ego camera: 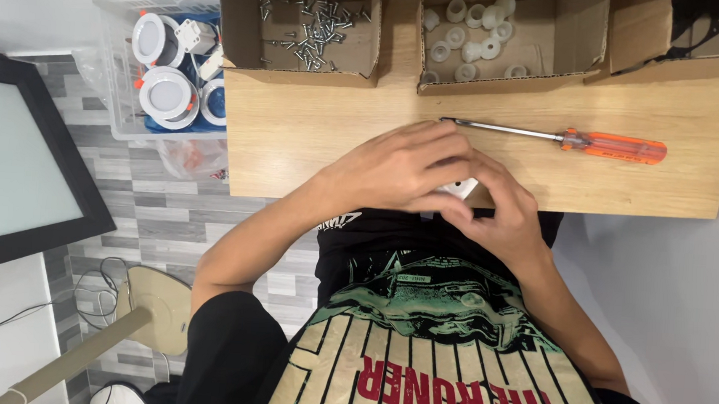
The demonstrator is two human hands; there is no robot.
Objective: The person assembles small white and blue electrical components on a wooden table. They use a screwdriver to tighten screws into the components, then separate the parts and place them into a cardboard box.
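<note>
The left hand [400,167] curls loosely over the right hand [494,211]; together they close around a small white part [459,187] between the fingertips at the near edge of the wooden table [314,131]. Just beyond them lies an orange-handled screwdriver [566,140]; past that, cardboard boxes of screws [314,28] and white plastic caps [470,34].

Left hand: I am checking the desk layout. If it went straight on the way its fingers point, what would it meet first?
Probably the right hand, which the left hand already overlaps around a small white part.
</note>
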